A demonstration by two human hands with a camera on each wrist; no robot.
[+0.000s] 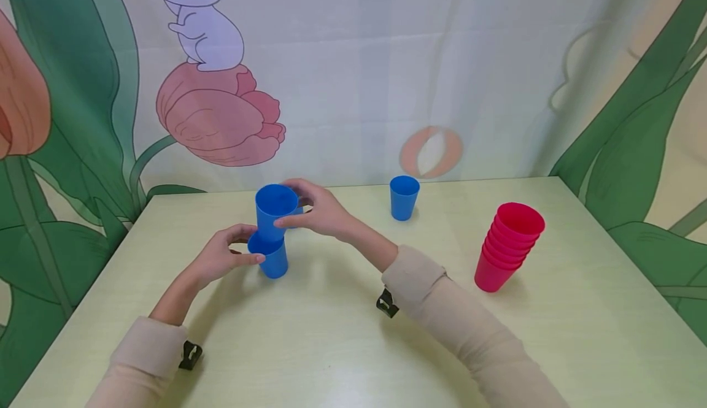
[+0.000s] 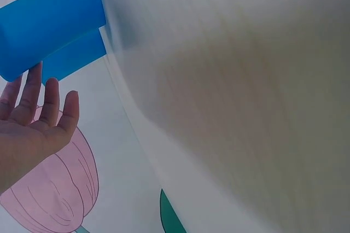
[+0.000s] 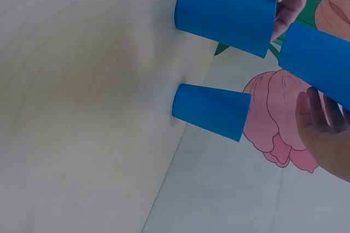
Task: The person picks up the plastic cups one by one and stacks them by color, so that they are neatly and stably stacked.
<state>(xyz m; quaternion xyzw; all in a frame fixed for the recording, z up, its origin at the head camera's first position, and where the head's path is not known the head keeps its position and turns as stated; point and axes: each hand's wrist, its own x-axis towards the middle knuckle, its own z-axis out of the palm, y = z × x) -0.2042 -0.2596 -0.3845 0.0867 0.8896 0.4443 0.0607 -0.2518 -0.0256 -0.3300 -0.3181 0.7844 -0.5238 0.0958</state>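
Note:
A blue cup stands upright on the table at left of centre. My left hand holds it near the rim, thumb in front and fingers behind. Just above its mouth, my right hand grips another blue cup between thumb and fingers. A slight gap separates the raised cup from the lower cup in the right wrist view. Another blue cup stands on the table behind them, mostly hidden by my right hand in the head view.
Farther right, near the table's back edge, one blue cup stands upright. A stack of several nested red cups is on the right side of the table. Behind the table hangs a printed curtain.

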